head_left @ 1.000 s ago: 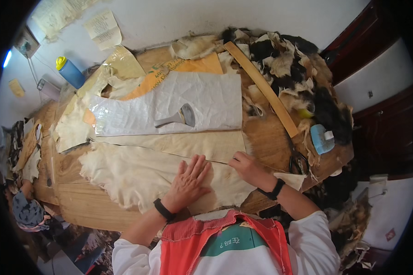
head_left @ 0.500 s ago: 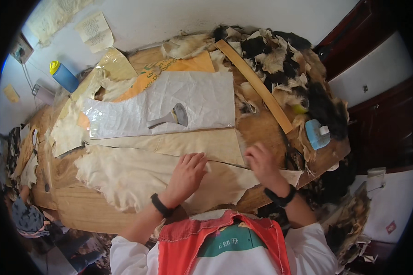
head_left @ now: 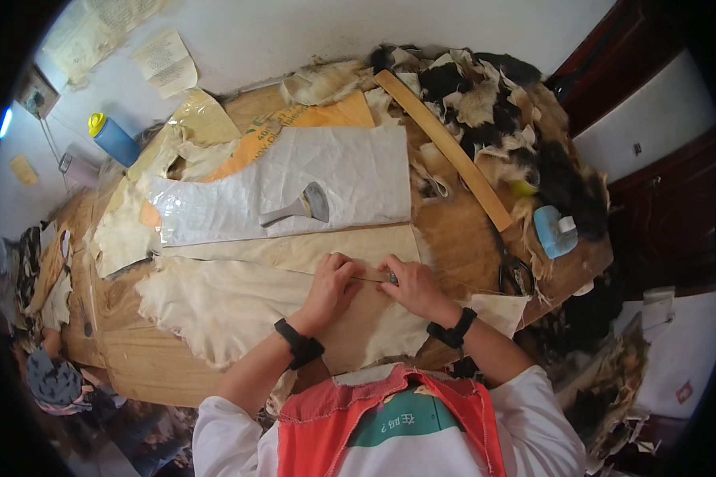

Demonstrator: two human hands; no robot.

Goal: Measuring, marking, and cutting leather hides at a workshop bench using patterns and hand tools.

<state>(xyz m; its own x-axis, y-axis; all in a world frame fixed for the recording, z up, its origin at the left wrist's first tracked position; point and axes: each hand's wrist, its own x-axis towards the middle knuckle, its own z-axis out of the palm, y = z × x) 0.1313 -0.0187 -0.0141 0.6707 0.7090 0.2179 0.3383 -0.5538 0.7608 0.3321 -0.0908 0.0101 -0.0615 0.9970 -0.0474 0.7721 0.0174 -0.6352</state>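
A large cream hide (head_left: pixel 223 298) lies fur side down across the near half of the table, its far edge meeting another pale hide panel (head_left: pixel 294 248). My left hand (head_left: pixel 332 292) is closed on those meeting edges, fingers pinched together. Close to its right, my right hand (head_left: pixel 412 288) is also closed, with a small metallic thing at its fingers, too small to name. A thin thread-like line seems to run right from there. Beyond both hands, a white pattern sheet (head_left: pixel 350 159) covers the panel, with a grey-handled scraper or brush (head_left: pixel 298 208) on it.
A wooden strip (head_left: pixel 445 151) lies slantwise at right, near black scissors (head_left: pixel 517 277) and a light-blue object (head_left: pixel 555 232). Fur scraps (head_left: pixel 469 103) pile up at the back right. A blue bottle (head_left: pixel 115 141) stands far left. Another person's arm (head_left: pixel 52 343) shows at the left edge.
My right hand has moved left and come close to my left hand at the hide edges, its fingers now closed. My left hand has barely shifted.
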